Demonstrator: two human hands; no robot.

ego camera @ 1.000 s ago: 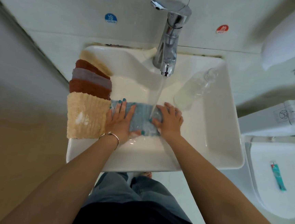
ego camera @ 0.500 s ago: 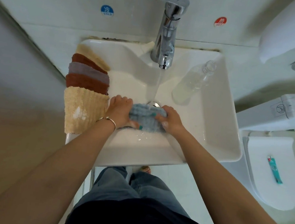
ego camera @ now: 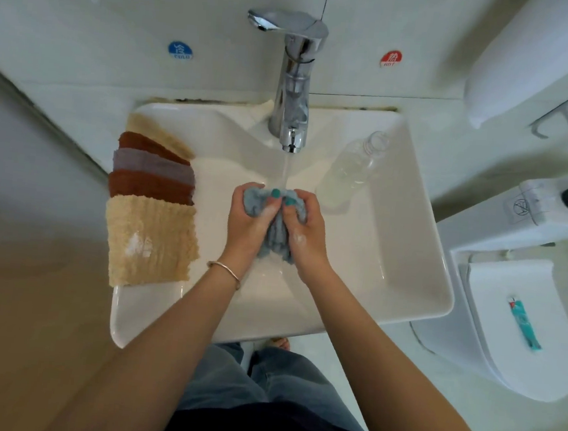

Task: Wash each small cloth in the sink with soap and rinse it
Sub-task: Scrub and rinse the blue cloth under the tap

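Right under the running tap (ego camera: 295,89), both hands hold the bunched blue cloth (ego camera: 275,235) over the white sink (ego camera: 409,260): the left hand (ego camera: 245,224) and right hand (ego camera: 308,233) each curl their fingers tightly round it, suds on the knuckles. Five more cloths (ego camera: 155,183) overlap along the sink's left rim, and a clear bottle (ego camera: 348,169) leans in the far right corner.
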